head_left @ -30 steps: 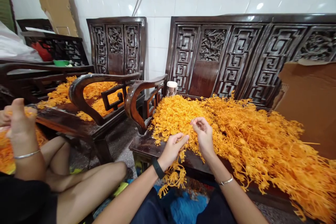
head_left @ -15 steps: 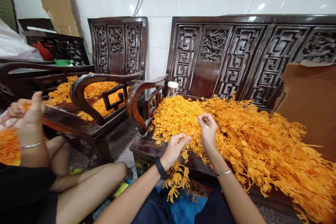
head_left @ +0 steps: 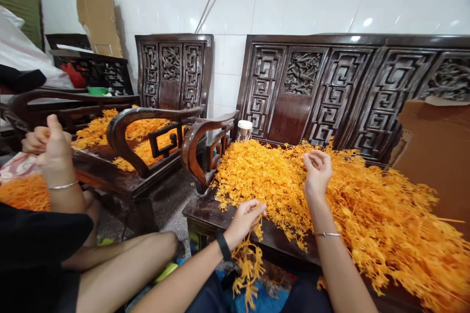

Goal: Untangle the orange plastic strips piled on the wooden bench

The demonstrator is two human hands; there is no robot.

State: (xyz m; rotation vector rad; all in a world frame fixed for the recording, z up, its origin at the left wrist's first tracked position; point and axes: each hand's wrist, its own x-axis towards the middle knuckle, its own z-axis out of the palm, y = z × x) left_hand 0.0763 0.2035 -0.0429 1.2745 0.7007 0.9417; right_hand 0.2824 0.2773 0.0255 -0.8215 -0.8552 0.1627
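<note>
My left hand (head_left: 242, 223) pinches a bunch of thin orange branching plastic pieces (head_left: 249, 266), which hangs below the fingers over my lap. Above the heap, my right hand (head_left: 317, 175) is raised with its fingers curled together; anything between the fingertips is too small to make out. Under and around it spreads a pile of small orange pieces (head_left: 260, 168) on the dark wooden bench (head_left: 205, 210). To the right that pile runs into a heap of longer, stringy orange pieces (head_left: 389, 215).
A co-worker's hand (head_left: 53, 144) is raised at left, beside a bent knee (head_left: 161, 247). More orange pieces (head_left: 147, 149) lie on the wooden chair seat. A lidded cup (head_left: 244, 131) stands behind the pile. Brown cardboard (head_left: 436, 151) leans at right.
My right hand has moved to the right over the heap, away from my left hand. My left hand keeps hold of the hanging orange pieces. The view has shifted slightly.
</note>
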